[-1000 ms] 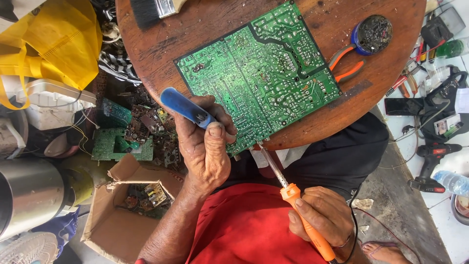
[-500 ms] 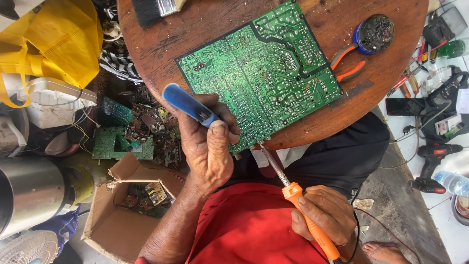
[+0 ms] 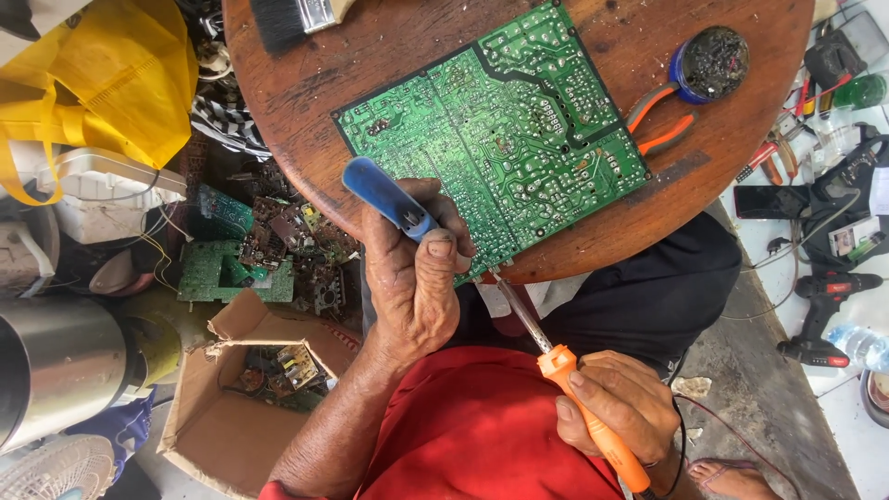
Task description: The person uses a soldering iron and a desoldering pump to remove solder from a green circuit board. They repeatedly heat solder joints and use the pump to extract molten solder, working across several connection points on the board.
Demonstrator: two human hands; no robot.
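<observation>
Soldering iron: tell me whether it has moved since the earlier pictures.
No. The soldering iron in the right hand keeps its tip at the same near edge of the green circuit board.

Daylight was bright and even, with soft, short shadows under the circuit board on the tabletop. The pale floor at right was nearly washed out. Focus was sharp in the middle; the wide lens bent and slightly softened the edges.
</observation>
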